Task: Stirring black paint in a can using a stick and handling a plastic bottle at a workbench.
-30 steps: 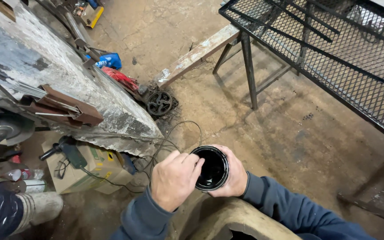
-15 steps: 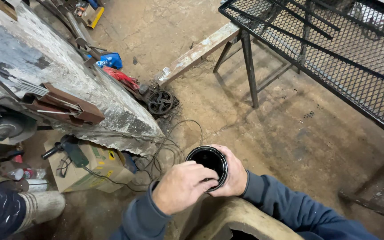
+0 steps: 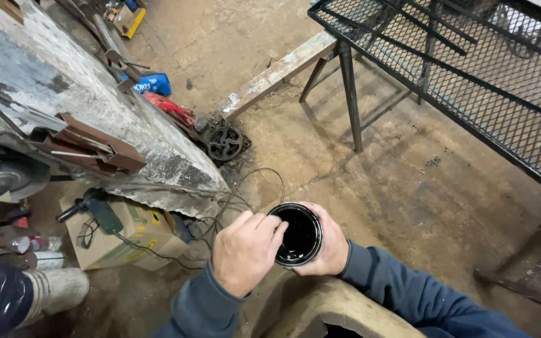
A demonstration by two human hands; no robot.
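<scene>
Black paint can (image 3: 298,235) sits cupped in your right hand (image 3: 328,245) above the dirt floor (image 3: 377,163), steadied upright, while your left hand (image 3: 245,250) curls fingertips onto its rim.

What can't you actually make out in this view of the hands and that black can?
- Black can: its sides and base, hidden by the right hand.
- Left hand: its fingertips curl over the rim, so the grip is unclear.
- Mesh table: cut off by the frame's edge.
</scene>
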